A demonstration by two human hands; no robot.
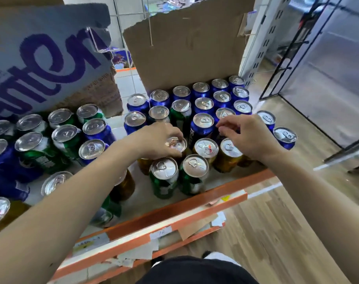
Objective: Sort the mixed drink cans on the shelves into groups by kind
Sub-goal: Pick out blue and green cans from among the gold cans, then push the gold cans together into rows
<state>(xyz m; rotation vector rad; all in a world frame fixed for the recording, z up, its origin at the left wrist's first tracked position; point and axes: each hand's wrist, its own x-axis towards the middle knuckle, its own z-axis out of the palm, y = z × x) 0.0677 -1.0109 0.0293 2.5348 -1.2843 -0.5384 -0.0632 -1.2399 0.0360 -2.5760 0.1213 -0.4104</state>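
Near edge: orange shelf lip (174, 210), with two green cans (164, 175) just behind it. Behind those we see the left hand (160, 140) clamped from above on a gold can (177, 145), fingers curled round its rim. To the right, the right hand (250, 138) is over a second gold can (228, 152), fingers loosely curled and gripping nothing; we cannot tell if it touches the lid. Farther back, blue cans (203, 103) stand in rows with a lone green can (181, 111) among them, against a cardboard flap (184, 50).
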